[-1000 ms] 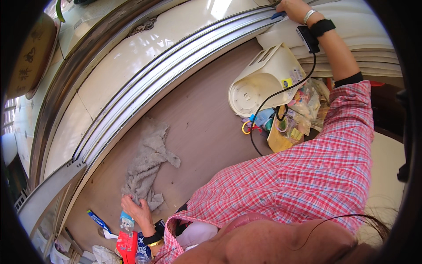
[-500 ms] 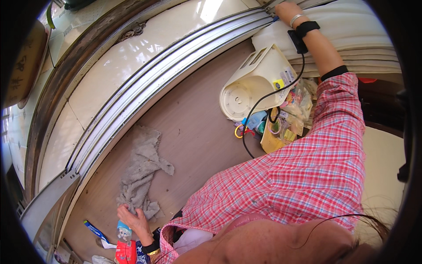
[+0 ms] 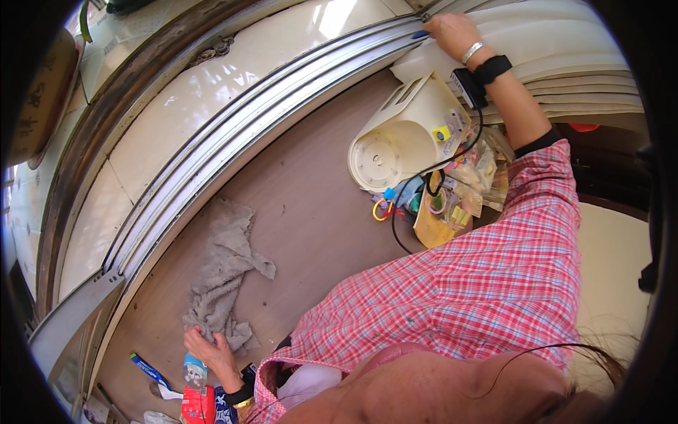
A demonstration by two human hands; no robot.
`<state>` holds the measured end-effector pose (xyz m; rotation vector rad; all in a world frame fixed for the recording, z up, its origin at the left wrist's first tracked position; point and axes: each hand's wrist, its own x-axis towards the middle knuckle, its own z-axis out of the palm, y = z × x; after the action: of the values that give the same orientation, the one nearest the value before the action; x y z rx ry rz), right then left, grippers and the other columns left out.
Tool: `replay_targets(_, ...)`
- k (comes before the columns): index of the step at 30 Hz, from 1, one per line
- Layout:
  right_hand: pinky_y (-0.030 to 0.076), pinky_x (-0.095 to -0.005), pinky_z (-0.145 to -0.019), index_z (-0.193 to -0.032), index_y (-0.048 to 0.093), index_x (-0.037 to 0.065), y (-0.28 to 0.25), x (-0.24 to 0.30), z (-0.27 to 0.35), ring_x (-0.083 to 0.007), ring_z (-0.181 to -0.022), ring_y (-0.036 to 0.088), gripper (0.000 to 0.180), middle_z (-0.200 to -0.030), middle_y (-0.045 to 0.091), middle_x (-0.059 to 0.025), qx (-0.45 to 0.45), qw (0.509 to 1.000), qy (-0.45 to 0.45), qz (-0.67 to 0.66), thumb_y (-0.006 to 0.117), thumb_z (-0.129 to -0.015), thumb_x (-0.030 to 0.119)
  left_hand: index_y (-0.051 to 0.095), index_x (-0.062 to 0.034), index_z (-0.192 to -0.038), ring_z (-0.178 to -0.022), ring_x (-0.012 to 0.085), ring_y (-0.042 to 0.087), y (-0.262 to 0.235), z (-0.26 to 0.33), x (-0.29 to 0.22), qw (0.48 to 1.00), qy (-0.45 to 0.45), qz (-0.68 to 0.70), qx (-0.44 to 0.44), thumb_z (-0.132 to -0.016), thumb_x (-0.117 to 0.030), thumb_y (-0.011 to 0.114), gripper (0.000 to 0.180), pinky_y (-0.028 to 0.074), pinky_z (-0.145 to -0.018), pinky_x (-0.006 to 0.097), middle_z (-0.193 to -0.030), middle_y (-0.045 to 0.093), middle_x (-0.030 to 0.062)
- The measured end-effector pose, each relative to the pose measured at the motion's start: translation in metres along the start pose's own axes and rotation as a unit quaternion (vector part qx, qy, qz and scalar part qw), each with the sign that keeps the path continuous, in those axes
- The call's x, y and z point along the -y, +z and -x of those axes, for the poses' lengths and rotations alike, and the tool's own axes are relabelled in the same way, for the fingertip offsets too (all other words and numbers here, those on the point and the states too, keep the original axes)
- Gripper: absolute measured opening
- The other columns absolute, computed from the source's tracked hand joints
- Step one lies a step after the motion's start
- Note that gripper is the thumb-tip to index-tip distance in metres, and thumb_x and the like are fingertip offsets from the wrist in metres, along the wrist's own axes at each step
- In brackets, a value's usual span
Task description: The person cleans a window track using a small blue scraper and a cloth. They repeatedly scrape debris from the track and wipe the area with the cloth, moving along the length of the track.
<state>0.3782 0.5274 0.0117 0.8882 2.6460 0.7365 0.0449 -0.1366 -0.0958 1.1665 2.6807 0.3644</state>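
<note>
Left hand [image 3: 210, 351] rests palm-down, fingers spread, on the near end of the grey rag [image 3: 224, 279], which lies crumpled on the brown floor [image 3: 311, 212] with its long axis running away from the hand toward the metal door track [image 3: 233, 134]. Right hand [image 3: 452, 32] is well apart at the far end of the track, fingers curled on something small and blue; can't tell what. Left hand is the nearer one to the rag; a white plastic appliance [image 3: 402, 134] lies tipped beside the right forearm.

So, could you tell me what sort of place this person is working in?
Probably a home, at a sliding door or window threshold: metal sliding tracks run beside the brown floor, a grey rag lies under the left hand, and household clutter sits beside a cream plastic appliance.
</note>
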Motion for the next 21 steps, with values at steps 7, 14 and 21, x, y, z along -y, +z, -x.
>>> replay_targets(7,0.046,-0.0399,-0.067,-0.07,0.063,0.011,-0.014,0.032,-0.003,-0.028,-0.077,0.064,0.011,-0.07,0.064,-0.0084,-0.01,0.996,-0.034,0.086,0.054,-0.076,0.01,0.047,-0.0006,-0.1,-0.095,0.0381,0.046,0.0,-0.002,-0.002,1.0,-0.013,-0.021,-0.003,-0.065,-0.003,0.056,0.036,0.035,-0.08,0.045,-0.095,0.047,0.017)
replay_targets(14,0.05,-0.0427,-0.062,-0.073,0.065,0.012,-0.034,0.053,0.002,-0.0324,-0.073,0.063,0.011,-0.07,0.064,-0.0109,-0.069,0.994,-0.006,-0.09,0.055,-0.078,0.012,0.048,0.0001,-0.096,-0.096,0.0392,0.046,-0.004,-0.003,-0.003,1.0,-0.012,0.012,-0.001,-0.063,-0.001,0.058,0.034,0.036,-0.083,0.047,-0.097,0.048,0.0186)
replay_targets(21,0.05,-0.0405,-0.065,-0.083,0.067,0.01,-0.031,0.054,0.001,-0.0324,-0.075,0.063,0.011,-0.076,0.064,-0.0114,-0.03,0.998,-0.041,-0.048,0.057,-0.081,0.015,0.047,-0.0017,-0.086,-0.091,0.0292,0.05,-0.024,-0.016,-0.004,0.983,0.029,0.177,-0.03,-0.075,-0.009,0.065,0.022,0.04,-0.083,0.037,-0.093,0.052,0.0134)
